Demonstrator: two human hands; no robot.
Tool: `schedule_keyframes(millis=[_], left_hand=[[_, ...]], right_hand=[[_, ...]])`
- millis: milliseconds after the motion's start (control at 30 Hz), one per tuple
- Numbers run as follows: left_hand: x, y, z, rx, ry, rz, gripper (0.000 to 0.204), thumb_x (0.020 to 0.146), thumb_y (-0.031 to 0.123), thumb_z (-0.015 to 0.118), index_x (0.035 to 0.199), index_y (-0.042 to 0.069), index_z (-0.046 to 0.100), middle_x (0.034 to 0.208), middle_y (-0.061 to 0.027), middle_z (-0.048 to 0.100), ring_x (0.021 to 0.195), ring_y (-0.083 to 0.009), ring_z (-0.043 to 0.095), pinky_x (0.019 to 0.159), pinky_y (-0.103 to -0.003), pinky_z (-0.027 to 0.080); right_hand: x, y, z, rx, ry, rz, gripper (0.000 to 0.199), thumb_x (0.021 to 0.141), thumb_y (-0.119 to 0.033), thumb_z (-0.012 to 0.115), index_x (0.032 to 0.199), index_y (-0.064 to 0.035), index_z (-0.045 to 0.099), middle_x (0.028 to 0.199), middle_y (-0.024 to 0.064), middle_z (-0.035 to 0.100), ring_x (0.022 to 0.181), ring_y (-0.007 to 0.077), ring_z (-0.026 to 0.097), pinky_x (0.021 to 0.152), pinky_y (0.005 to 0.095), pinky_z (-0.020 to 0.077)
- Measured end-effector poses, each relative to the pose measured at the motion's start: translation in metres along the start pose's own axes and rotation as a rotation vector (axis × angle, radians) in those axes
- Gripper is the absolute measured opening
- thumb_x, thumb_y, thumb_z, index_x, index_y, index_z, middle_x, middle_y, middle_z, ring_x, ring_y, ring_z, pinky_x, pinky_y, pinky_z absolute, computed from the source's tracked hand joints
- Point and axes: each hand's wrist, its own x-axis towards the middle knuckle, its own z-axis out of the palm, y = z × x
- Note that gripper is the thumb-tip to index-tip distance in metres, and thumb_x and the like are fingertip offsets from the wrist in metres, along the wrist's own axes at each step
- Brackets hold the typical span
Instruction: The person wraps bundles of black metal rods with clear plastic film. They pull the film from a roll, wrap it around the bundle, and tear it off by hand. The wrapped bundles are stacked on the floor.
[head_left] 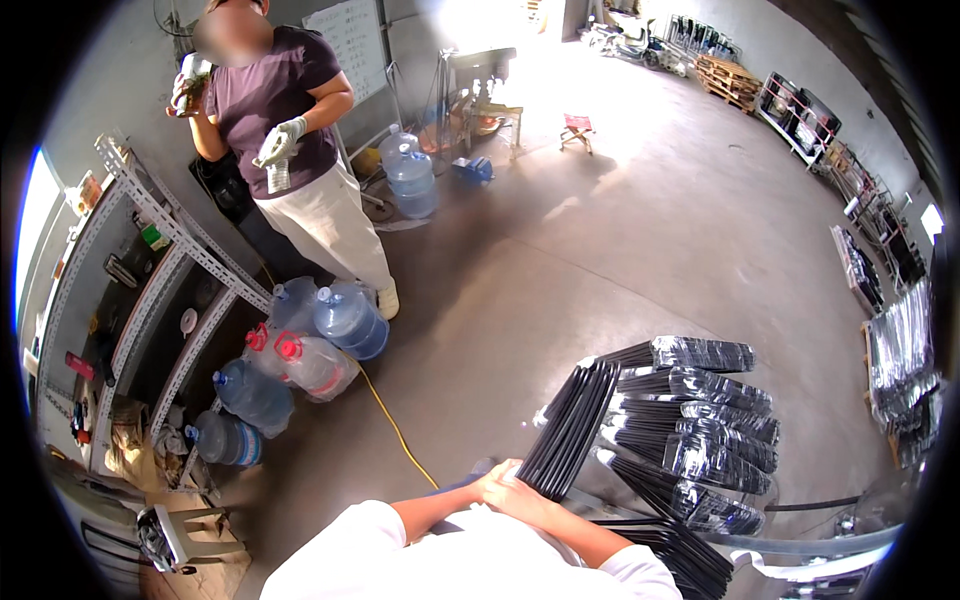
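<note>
Black strips (570, 428), thin, bundled, slanted upright

Glossy black plastic-wrapped strips (575, 425) under my fingers (510, 485), smooth translucent plastic water jugs (350, 320) left of centre, matt concrete floor (600, 250).

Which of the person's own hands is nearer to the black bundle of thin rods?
The right hand is nearer: it rests against the lower end of the black bundle. The left hand lies just beside it, on the side away from the bundle.

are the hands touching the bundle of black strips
Touching. The head view shows both hands clasped around the near end of the black strip bundle, no gap visible.
</note>
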Motion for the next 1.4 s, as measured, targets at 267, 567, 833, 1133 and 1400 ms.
schedule_keyframes(millis=[267, 567, 833, 1133, 1400], left_hand=[[-0.006, -0.082, -0.005, -0.163, 0.061, -0.038, 0.083, 0.058, 0.02, 0.076, 0.127, 0.013, 0.03, 0.112, -0.0081, 0.043, 0.106, -0.0167, 0.043, 0.093, -0.034, 0.037], [-0.023, 0.002, 0.001, 0.401, 0.364, 0.254, 0.068, 0.067, 0.019, 0.069, 0.123, 0.007, 0.034, 0.111, -0.01, 0.048, 0.102, -0.0203, 0.049, 0.088, -0.033, 0.041], [-0.02, 0.002, 0.012, -0.042, 0.424, 0.169, 0.071, 0.064, 0.02, 0.071, 0.123, 0.006, 0.034, 0.106, -0.0078, 0.049, 0.1, -0.0174, 0.048, 0.088, -0.031, 0.039], [-0.029, -0.02, 0.008, -0.089, 0.335, 0.284, 0.082, 0.057, 0.02, 0.075, 0.126, 0.006, 0.032, 0.118, -0.0102, 0.046, 0.111, -0.0201, 0.045, 0.095, -0.035, 0.035], [-0.014, -0.064, 0.006, -0.119, 0.412, 0.302, 0.069, 0.061, 0.017, 0.072, 0.121, 0.011, 0.04, 0.112, -0.0049, 0.051, 0.102, -0.0161, 0.049, 0.089, -0.035, 0.042]], right_hand=[[-0.004, -0.02, -0.008, -0.339, 0.037, 0.061, 0.018, 0.073, -0.03, 0.057, 0.073, -0.0126, 0.053, 0.076, 0.0033, 0.052, 0.084, 0.0187, 0.051, 0.09, 0.0436, 0.0332], [-0.003, -0.028, -0.006, -0.341, 0.131, 0.036, 0.015, 0.069, -0.02, 0.06, 0.074, -0.0079, 0.052, 0.074, 0.0067, 0.05, 0.082, 0.0228, 0.052, 0.093, 0.0412, 0.0337], [-0.011, -0.025, 0.0, -0.308, 0.075, 0.105, 0.018, 0.065, -0.02, 0.066, 0.076, -0.0096, 0.056, 0.082, 0.0059, 0.055, 0.093, 0.0225, 0.052, 0.096, 0.0427, 0.0308], [-0.009, -0.026, 0.008, -0.389, 0.069, 0.077, 0.017, 0.064, -0.024, 0.066, 0.074, -0.0117, 0.058, 0.083, 0.0054, 0.057, 0.093, 0.0209, 0.052, 0.096, 0.0402, 0.0322], [-0.01, -0.026, 0.015, -0.315, 0.05, 0.11, 0.015, 0.067, -0.024, 0.064, 0.074, -0.0116, 0.057, 0.081, 0.0049, 0.059, 0.088, 0.021, 0.053, 0.093, 0.0426, 0.0323]])
